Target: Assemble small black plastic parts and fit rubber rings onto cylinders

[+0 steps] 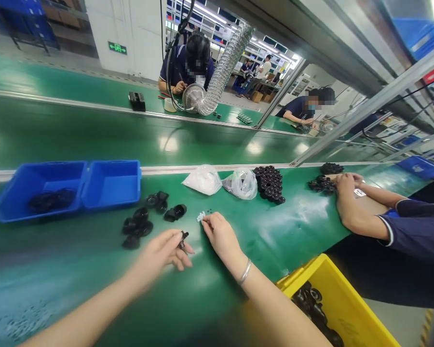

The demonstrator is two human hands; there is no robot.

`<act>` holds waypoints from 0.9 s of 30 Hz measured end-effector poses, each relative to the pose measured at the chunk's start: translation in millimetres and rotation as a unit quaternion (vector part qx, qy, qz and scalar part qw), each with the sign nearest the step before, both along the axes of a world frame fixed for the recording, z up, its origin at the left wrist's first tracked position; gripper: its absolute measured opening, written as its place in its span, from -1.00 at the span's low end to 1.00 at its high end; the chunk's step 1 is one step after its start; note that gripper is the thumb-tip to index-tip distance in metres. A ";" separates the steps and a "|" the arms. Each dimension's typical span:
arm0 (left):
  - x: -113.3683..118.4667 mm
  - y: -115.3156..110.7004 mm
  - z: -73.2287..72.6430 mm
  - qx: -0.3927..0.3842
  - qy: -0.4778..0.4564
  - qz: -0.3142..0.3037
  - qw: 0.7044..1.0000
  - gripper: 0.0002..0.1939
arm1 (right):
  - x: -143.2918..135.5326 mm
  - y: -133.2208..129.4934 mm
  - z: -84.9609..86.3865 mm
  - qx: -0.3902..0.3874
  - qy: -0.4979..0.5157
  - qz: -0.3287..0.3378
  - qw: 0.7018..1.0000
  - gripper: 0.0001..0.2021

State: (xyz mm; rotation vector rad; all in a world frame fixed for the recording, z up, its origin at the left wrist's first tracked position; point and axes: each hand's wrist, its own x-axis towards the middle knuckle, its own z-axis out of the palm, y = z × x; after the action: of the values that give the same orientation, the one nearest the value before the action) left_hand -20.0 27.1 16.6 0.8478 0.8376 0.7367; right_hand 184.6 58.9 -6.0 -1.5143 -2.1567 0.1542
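A small black part (183,239) is held between the thumb and fingers of my left hand (166,249), above the green table (188,299). My right hand (220,234) reaches to a little pile of small whitish pieces (201,216), its fingertips pinched together at the pile's edge; whether a piece is between them is too small to tell. Black round parts (137,227) lie to the left of my left hand, and more black parts (175,212) sit just beyond it. Behind the pile stand a clear bag of white pieces (203,180) and a clear bag of mixed pieces (241,183).
Two blue bins (111,184) stand at the left, one holding black rings. Many black parts (270,184) are grouped right of the bags. A yellow crate (342,299) is at the lower right. A co-worker's hands (347,185) work at the right; others sit across the bench.
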 end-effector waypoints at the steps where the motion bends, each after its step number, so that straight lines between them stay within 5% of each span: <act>1: -0.4 0.3 0.9 -0.012 -0.016 0.004 1.000 -0.60 | -0.6 0.5 -0.7 0.003 -0.001 0.001 1.000 -0.89; 21: -3.9 5.3 2.6 -0.144 -0.100 0.024 0.984 -0.55 | 0.8 -4.8 -6.6 0.029 -0.028 0.035 0.999 -0.87; 27: -3.3 3.3 5.6 -0.094 -0.089 0.028 0.991 -0.72 | 2.2 -4.9 -5.5 0.017 -0.009 0.037 0.999 -0.85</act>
State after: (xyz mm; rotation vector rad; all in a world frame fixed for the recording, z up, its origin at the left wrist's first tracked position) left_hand -23.3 30.5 22.2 0.5827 0.7594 0.7576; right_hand 186.8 54.0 -11.5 -1.4240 -2.2187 0.1285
